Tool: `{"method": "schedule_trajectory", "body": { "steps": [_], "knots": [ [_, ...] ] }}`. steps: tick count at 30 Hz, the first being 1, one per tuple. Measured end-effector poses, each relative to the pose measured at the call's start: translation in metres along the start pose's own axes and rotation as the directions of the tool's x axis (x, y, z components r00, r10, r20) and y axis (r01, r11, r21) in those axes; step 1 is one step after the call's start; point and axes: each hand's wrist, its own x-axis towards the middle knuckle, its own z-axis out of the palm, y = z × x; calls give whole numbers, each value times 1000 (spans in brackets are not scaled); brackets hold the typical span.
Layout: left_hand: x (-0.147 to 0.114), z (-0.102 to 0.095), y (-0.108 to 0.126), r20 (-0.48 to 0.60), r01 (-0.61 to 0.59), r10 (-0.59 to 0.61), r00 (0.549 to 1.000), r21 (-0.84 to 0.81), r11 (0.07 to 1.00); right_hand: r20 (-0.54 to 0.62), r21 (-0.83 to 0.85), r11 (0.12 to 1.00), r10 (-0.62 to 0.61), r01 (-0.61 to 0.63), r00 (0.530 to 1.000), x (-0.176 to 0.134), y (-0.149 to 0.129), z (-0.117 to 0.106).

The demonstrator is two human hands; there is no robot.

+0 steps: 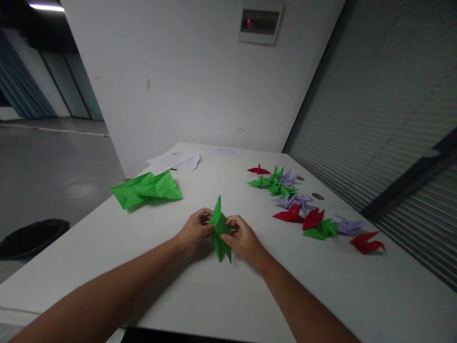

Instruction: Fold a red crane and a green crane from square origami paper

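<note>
A partly folded green origami paper (219, 226) stands upright between my hands, one point facing up and two narrow points hanging down near the tabletop. My left hand (195, 229) pinches its left side between thumb and fingers. On the other side, my right hand (244, 239) is closed on the right flap, the thumb lying across the front. Parts of the fingers behind the paper are hidden.
Creased green sheets (148, 188) lie at the left, with printed papers (174, 160) behind them. Along the right are several folded cranes, including a red crane (367, 242) and a purple crane (349, 225). A black bin (34, 238) stands beyond the left edge of the white table (228, 295).
</note>
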Motion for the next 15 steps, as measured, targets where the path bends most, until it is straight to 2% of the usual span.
{"method": "schedule_trajectory", "body": {
  "steps": [4, 10, 15],
  "knots": [
    [-3, 3, 0, 10, -36, 36, 999, 20, 999, -79, 49, 999, 2, 2, 997, 3, 5, 1],
    [-5, 2, -4, 115, -147, 130, 985, 155, 977, -149, 77, 996, -21, 33, 989, 5, 10, -1],
    [-2, -5, -4, 127, -283, 255, 959, 320, 904, -167, 65, 995, -65, 77, 984, 6, 7, -1]
  ]
}}
